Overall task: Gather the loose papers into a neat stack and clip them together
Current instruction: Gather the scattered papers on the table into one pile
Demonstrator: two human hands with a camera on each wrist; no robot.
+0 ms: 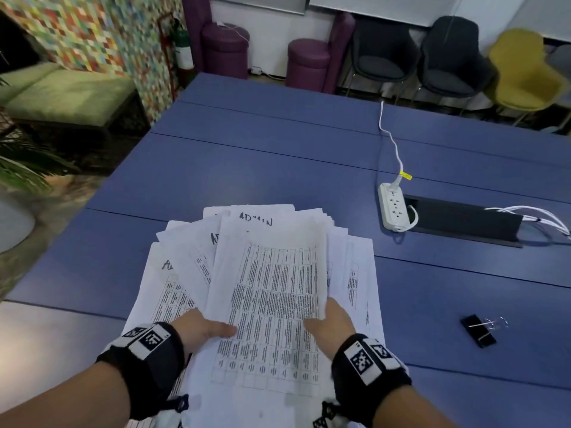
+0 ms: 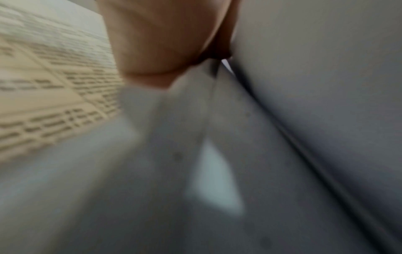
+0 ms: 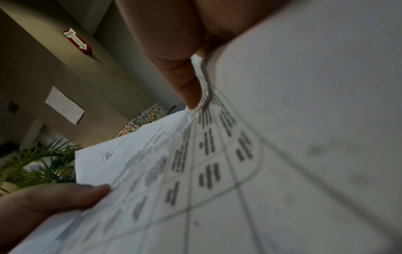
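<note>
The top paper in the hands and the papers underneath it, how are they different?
The top paper is held by the left hand and right hand, thumbs on top; the papers underneath lie on the blue table. The top paper shows its whole printed grid; the papers underneath are fanned out and partly covered. Both are white with tables.

papers (image 1: 272, 291): handwritten "ADMIN" atop rear sheet, legible | sheets to its left: same handwriting, cut off, unreadable | printed table text: too small to read | red arrow sign (image 3: 77, 42) on wall: lettering too blurred
</note>
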